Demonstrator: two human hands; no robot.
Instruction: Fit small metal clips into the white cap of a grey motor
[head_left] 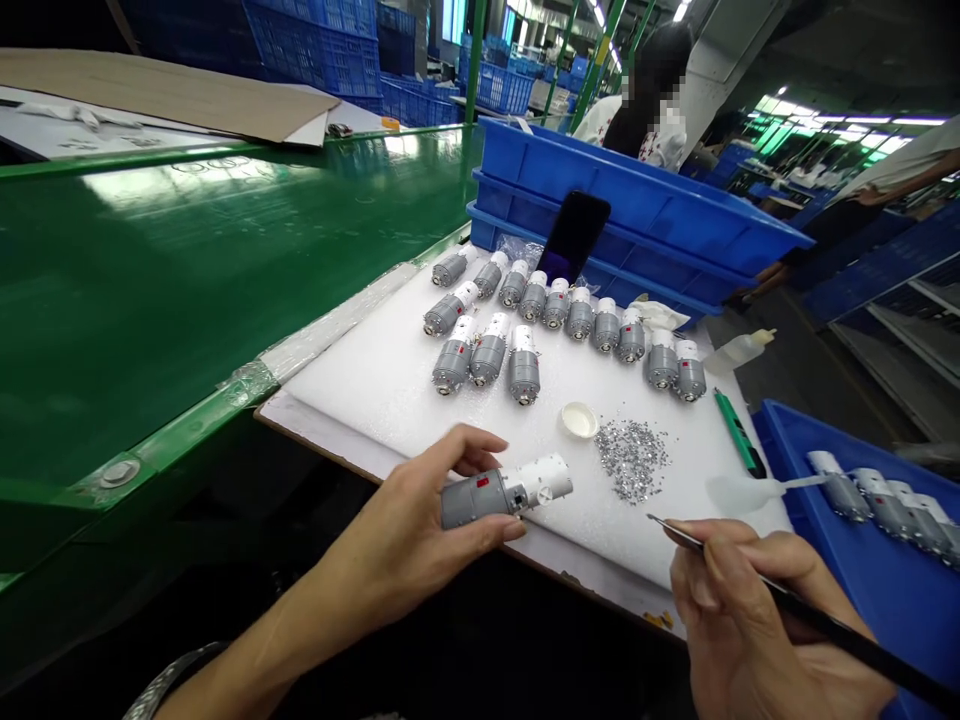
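My left hand (427,525) is closed around a small grey motor with a white gearbox end (504,491), held sideways above the near edge of the white foam pad (375,385). My right hand (739,610) pinches a thin dark tool (787,595) like a pen, tip pointing left toward the motor. A heap of tiny silver parts (634,458) lies on the pad between the hands, beside a small white cap (579,419). Several finished-looking motors (525,330) stand in rows farther back.
A green conveyor belt (187,260) runs on the left. Stacked blue bins (637,215) with a dark phone (574,238) leaning on them stand behind the pad. A blue tray (870,590) with more motors sits at right; a green pen (739,432) and squeeze bottle (739,352) lie nearby. Other people sit beyond.
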